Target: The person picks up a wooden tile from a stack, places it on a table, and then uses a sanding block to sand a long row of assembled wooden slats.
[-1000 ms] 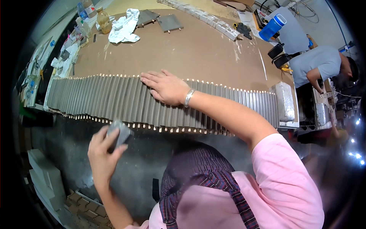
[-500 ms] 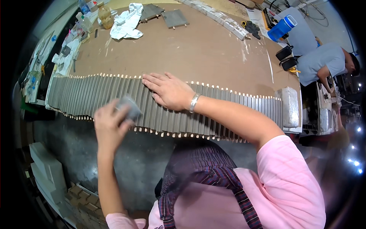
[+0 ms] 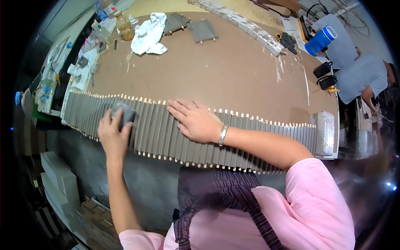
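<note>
A long row of narrow grey strips (image 3: 156, 133) with pale peg-like tips lies side by side along the near edge of the table. My left hand (image 3: 113, 135) grips a grey block-shaped pad (image 3: 125, 114), which rests on the strips left of the middle. Fingers and thumb close around its near side; its exact kind cannot be made out. Flat on top of the strips, near the middle of the row, lies my right hand (image 3: 198, 121), its fingers stretched toward the far left. It holds nothing, and a silver bracelet circles that wrist.
A plastic-wrapped block (image 3: 325, 133) stands at the row's right end. Farther back lie a white cloth (image 3: 150, 35), grey panels (image 3: 203, 31) and a long wrapped bar (image 3: 241, 27). A blue bottle (image 3: 320, 41) stands far right, near another person (image 3: 362, 77).
My left hand and the grey pad have moved left and away from me along the strips. My right hand stays flat at about the same place on the row. The whole view has shifted slightly.
</note>
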Demonstrator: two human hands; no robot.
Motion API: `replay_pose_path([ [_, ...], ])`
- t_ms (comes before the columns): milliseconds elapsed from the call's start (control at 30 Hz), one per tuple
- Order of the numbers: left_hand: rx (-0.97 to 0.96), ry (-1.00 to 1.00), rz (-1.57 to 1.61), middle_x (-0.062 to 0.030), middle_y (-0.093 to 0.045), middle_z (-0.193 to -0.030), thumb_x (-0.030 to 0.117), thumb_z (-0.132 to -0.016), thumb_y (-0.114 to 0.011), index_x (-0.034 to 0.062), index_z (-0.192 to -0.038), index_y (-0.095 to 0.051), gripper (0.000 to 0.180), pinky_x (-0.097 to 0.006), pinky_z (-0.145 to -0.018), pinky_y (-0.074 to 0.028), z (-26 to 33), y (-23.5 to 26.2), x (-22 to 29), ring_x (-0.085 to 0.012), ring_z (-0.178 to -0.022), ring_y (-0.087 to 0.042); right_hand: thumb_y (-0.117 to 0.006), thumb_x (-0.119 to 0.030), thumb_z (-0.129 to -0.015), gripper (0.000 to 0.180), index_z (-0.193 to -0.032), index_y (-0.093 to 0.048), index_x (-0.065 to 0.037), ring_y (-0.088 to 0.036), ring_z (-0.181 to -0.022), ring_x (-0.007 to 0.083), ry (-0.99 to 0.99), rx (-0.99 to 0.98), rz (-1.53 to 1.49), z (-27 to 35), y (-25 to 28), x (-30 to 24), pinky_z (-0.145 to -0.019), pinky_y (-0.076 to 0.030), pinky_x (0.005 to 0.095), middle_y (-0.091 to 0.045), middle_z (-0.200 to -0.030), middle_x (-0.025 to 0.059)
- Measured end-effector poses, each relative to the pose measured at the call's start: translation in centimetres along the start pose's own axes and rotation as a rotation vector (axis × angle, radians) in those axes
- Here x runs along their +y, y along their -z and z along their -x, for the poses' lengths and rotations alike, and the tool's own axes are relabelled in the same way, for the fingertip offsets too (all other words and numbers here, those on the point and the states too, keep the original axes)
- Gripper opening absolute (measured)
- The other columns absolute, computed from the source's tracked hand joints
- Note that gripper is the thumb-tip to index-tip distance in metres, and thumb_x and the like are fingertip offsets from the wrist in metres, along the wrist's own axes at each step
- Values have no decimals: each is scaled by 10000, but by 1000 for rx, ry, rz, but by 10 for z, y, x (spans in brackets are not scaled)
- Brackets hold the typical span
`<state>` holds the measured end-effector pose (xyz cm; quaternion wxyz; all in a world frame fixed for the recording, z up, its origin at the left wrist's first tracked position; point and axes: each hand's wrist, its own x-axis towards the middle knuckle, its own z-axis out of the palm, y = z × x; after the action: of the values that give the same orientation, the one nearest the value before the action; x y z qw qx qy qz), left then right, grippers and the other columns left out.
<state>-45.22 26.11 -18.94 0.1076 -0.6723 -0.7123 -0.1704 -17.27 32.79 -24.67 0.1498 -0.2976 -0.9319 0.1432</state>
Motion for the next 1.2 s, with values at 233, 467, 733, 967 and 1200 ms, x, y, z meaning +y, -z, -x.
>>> replay_pose_path([
  [233,-188,-313,167,-149,-607,-1277,183,-691,-811,121,-1194,-660,528,-458,-960,-461,-40,-27,-1,-371,-1113,-578,-570,-282,-896,678,-1459,-351,28,-375,-1398,327,-98,17,15,-2,0,-6,-1141,-332,472,-343,-1540,192],
  [467,-248,-742,405,-148,-594,-1290,218,-651,-824,143,-1156,-681,530,-476,-982,-452,-61,-12,4,-351,-1130,-581,-590,-305,-887,663,-1456,-389,-29,-478,-1301,317,-175,-2,18,4,8,-2,-1095,-395,413,-453,-1465,174],
  [733,-73,-553,408,-168,-597,-1277,152,-657,-815,111,-1142,-665,510,-464,-951,-457,-109,-37,-47,-378,-1124,-564,-607,-290,-868,644,-1436,-424,-46,-507,-1262,286,-239,-37,48,-2,11,-11,-1057,-433,407,-493,-1432,126],
  [967,-225,-727,308,-154,-587,-1264,147,-620,-814,141,-1112,-665,514,-477,-995,-421,-93,-39,-62,-359,-1098,-568,-610,-303,-858,638,-1423,-442,-58,-544,-1174,268,-201,-38,65,-8,12,-14,-997,-467,400,-520,-1393,103],
  [1200,-298,-786,455,-117,-595,-1277,143,-634,-817,145,-1126,-665,515,-515,-1019,-395,-74,-5,-49,-330,-1146,-567,-610,-317,-859,654,-1436,-432,-65,-558,-1136,275,-240,-83,70,-3,12,-9,-954,-492,406,-521,-1391,95],
])
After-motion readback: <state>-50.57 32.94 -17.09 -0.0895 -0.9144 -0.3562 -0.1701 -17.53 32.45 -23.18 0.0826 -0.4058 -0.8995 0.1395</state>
